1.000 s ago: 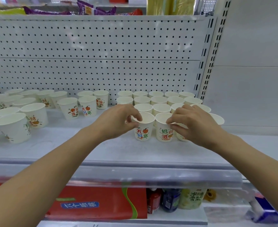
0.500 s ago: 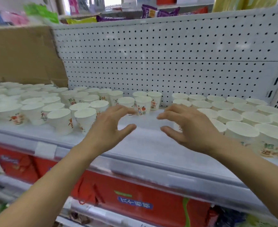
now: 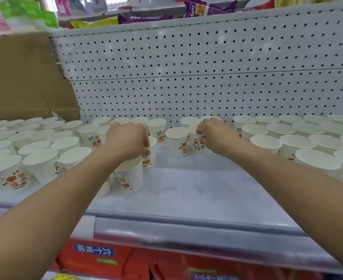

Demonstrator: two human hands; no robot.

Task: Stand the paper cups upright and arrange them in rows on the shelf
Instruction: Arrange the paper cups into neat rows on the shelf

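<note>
Grip has replaced hovering: half a second ago both hands hung open above the bare middle of the shelf [image 3: 186, 199]; now they have reached toward its back edge and each has closed on a cup. The left hand [image 3: 128, 141] curls its fingers over the rim of the left cup [image 3: 151, 156], which stands upright beside the loose cluster [image 3: 39, 146] at the shelf's left end. The right hand [image 3: 216, 137] pinches the right cup [image 3: 195, 143] near the back edge, close to the tidy rows [image 3: 299, 141] filling the right end. Another pair seems about to join those rows, while many cups on the left remain unsorted.

The cups are thin white paper, tapered, with rolled rims and fruit prints with coloured characters. The shelf is matte white, backed by a perforated metal panel [image 3: 207, 77]. A brown cardboard box [image 3: 21, 77] stands at the back left corner.
</note>
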